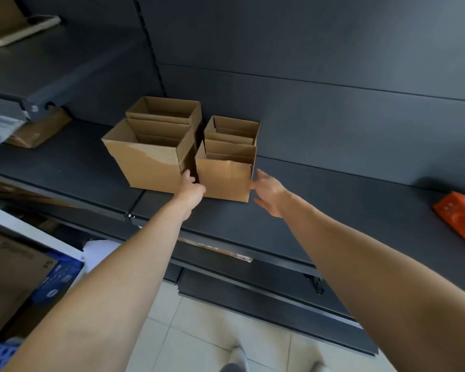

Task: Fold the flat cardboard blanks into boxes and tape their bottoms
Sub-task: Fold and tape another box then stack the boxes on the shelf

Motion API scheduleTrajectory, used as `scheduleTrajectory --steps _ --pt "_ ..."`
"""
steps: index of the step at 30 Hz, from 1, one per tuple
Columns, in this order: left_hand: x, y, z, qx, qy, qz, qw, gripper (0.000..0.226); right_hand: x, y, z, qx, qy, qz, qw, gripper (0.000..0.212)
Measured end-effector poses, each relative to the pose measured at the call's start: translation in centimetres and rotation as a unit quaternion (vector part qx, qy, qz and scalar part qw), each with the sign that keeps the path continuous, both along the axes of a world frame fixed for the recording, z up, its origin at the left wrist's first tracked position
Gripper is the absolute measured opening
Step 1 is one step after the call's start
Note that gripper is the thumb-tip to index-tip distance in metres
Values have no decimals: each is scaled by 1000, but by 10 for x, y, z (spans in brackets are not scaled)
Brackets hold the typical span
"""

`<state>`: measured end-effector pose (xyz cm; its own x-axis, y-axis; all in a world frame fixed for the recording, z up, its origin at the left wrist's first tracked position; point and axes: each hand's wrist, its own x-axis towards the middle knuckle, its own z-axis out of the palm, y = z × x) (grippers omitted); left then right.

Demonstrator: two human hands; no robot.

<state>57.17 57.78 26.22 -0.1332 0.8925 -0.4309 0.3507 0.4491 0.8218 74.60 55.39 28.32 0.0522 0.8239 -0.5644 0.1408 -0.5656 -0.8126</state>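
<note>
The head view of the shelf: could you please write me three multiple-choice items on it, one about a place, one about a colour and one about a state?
1. Where does the small front box stand?
A. on the floor tiles
B. on the dark shelf, right of the large box
C. in a blue crate

2. What colour is the object at the shelf's right end?
A. orange
B. green
C. white

3. How is the top of the small front box?
A. taped shut
B. open upward
C. crushed flat

Answers:
1 B, since its base sits on the shelf surface beside the large box.
2 A, since it shows bright orange against the dark shelf.
3 B, since its inner walls are in plain view from above.
</note>
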Motion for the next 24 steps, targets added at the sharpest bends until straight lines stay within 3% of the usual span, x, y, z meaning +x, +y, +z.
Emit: scheduleTrajectory --steps 3,7,9,14,16,24 --pt "-5 -10 2 14 35 8 999 56 9 -6 6 9 -127 11 992 56" --pt "-4 -31 19 78 100 -34 991 44 19 -19 34 102 -267 108 952 47" --pt "-1 -45 36 120 136 -68 981 41 17 -26 57 146 -342 195 908 43" --pt "5 -100 106 248 265 -102 926 40 5 -56 119 271 -509 349 739 42" --pt "7 -128 139 289 321 -93 897 42 1 -73 145 333 -525 361 695 44" --pt "3 -241 224 370 505 13 779 44 -19 -145 230 537 -440 373 616 56"
